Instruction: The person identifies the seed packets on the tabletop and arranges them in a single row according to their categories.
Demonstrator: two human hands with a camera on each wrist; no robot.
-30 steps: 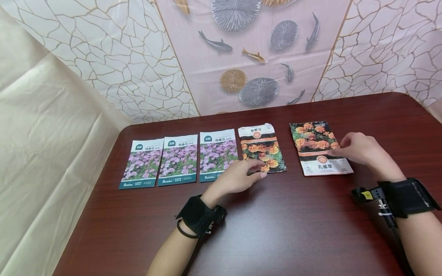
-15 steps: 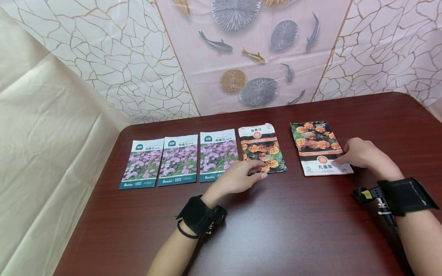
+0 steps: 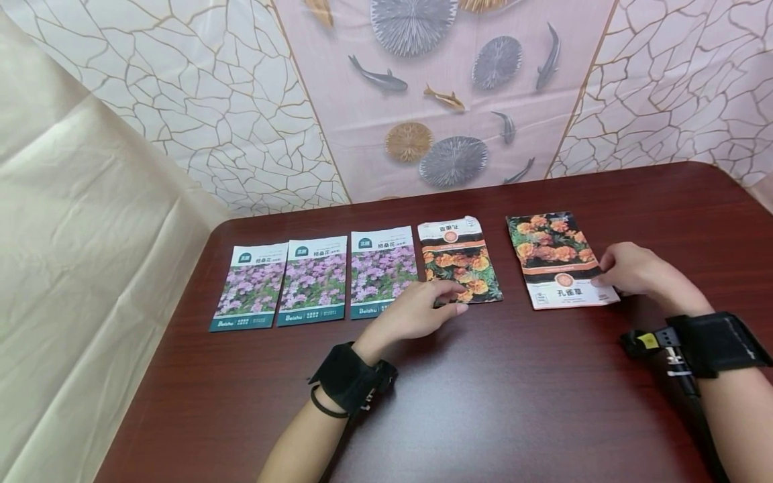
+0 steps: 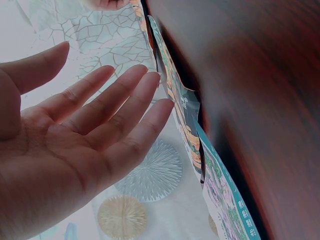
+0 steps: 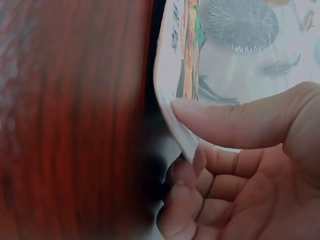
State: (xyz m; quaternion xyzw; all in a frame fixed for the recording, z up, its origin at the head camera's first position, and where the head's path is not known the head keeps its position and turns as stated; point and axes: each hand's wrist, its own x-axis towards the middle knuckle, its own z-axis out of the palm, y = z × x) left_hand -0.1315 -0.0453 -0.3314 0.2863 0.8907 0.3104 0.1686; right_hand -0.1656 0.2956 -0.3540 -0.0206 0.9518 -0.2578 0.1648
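My right hand [image 3: 634, 270] pinches the near right corner of an orange-flower seed packet [image 3: 546, 249], thumb on top and fingers curled beneath. In the right wrist view that packet's white end [image 5: 172, 107] bends up between thumb and fingers. My left hand [image 3: 419, 308] is at the near edge of a second orange-flower seed packet [image 3: 461, 265], whose printing faces the other way round. The left wrist view shows the left hand [image 4: 95, 130] with fingers spread and relaxed, nothing gripped. Its fingertips overlap the second packet in the head view.
Left of these, three purple-flower seed packets [image 3: 250, 285] lie side by side in a row on the dark red-brown table [image 3: 513, 396]. A patterned cloth [image 3: 447, 100] hangs behind the table, and a pale cloth [image 3: 90, 255] hangs at the left.
The right hand has shifted its grip from the packet's right edge down to its near right corner, the thumb sliding over the white end. The left hand has stayed in place.
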